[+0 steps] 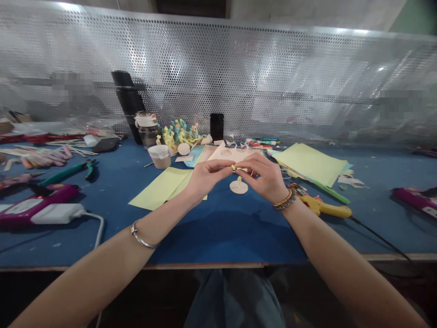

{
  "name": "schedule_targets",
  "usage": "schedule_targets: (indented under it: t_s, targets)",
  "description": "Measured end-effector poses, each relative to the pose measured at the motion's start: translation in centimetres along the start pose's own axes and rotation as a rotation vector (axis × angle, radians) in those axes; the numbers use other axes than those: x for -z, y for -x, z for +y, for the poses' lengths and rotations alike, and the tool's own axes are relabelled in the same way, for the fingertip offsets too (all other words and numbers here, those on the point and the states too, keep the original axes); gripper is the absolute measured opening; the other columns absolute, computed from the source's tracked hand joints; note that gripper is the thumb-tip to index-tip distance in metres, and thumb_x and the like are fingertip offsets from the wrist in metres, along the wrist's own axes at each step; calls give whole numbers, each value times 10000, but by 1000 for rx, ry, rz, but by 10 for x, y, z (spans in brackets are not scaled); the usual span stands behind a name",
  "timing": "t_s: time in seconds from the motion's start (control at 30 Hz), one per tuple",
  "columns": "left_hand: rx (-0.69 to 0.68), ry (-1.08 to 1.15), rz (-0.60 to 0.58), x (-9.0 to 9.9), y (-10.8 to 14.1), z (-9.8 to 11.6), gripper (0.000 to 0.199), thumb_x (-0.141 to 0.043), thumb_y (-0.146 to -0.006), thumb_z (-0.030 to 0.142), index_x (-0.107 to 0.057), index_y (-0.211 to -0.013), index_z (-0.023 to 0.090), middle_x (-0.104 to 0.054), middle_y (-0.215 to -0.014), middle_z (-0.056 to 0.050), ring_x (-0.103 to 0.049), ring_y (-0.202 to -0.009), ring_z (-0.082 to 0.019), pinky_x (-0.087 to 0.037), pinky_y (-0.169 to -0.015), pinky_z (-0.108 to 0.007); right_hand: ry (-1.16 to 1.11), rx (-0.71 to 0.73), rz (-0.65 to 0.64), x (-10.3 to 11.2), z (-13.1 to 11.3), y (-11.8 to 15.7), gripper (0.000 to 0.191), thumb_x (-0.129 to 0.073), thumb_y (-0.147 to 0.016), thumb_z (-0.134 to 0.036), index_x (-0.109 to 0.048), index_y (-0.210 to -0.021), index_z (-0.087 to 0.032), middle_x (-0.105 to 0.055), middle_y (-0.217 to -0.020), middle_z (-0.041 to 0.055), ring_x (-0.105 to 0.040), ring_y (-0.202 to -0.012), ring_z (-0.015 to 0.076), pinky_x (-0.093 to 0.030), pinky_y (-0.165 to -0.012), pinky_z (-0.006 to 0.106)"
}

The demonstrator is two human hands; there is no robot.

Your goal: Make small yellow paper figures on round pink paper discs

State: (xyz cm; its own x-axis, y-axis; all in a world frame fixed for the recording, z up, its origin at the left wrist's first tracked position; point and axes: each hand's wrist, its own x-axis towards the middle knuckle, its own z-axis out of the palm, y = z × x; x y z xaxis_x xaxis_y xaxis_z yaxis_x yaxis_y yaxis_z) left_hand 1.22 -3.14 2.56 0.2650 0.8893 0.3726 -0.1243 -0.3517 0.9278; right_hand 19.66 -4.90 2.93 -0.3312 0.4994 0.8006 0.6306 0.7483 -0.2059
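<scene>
My left hand (209,176) and my right hand (261,175) meet above the middle of the blue table. Between their fingertips is a small yellow piece (233,167), pinched from both sides; its exact shape is too small to tell. Just below the right fingers, a pale round disc (238,187) lies on the table with a small yellow figure (239,179) standing on it. Yellow paper sheets (157,187) lie to the left of my left hand. Behind the hands is cut cream paper (225,153).
A cup (160,157), jar (147,132), black bottle (128,102), yellow and blue figures (180,134) and phone (216,126) stand behind. At right are yellow sheets (309,160) and a yellow glue gun (324,208); at left, green pliers (68,174) and a purple power strip (41,205).
</scene>
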Motion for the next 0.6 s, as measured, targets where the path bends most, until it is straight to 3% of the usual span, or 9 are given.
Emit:
schedule_targets:
  t_s: [0.33, 0.6]
  targets:
    - [12, -16, -5, 0, 1, -3, 245, -760, -681, 301, -730, -887, 173, -746, -929, -57, -681, -891, -187, -529, -881, -351, 11, 125, 75, -5, 5, 1, 110, -595, -870, -246, -690, -907, -204, -683, -884, 33, -566, -602, 93, -486, -575, 238]
    - [-41, 1, 21, 0, -1, 0, 255, -701, -758, 312, -698, -974, 177, -739, -804, -38, -697, -804, -170, -534, -851, -335, 53, 93, 160, -5, 3, 0, 89, -617, -854, -250, -687, -888, -207, -677, -869, 22, -549, -549, 83, -482, -562, 248]
